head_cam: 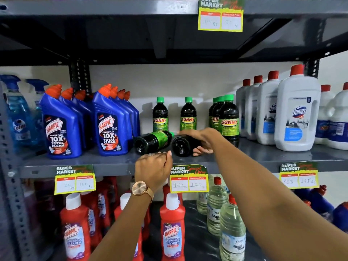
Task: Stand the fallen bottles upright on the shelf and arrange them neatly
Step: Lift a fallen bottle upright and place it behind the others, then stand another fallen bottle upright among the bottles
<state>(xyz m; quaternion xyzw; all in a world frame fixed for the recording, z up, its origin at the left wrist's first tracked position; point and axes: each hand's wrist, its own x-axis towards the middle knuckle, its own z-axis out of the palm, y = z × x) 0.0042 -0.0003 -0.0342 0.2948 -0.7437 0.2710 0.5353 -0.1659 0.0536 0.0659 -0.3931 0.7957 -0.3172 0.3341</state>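
Observation:
Two dark Sunny bottles with green labels lie on their sides on the grey middle shelf, bases toward me. My right hand wraps over the right fallen bottle, fingers on top and thumb below. The left fallen bottle lies free beside it. My left hand, with a watch on its wrist, hovers at the shelf's front edge just below that bottle, fingers curled and empty. Several Sunny bottles stand upright behind: one at the left, one in the middle, a close group at the right.
Blue Harpic bottles stand left of the fallen ones, white Domex bottles to the right. Blue spray bottles sit far left. Price tags hang from the shelf edge. Red Harpic bottles and clear bottles fill the lower shelf.

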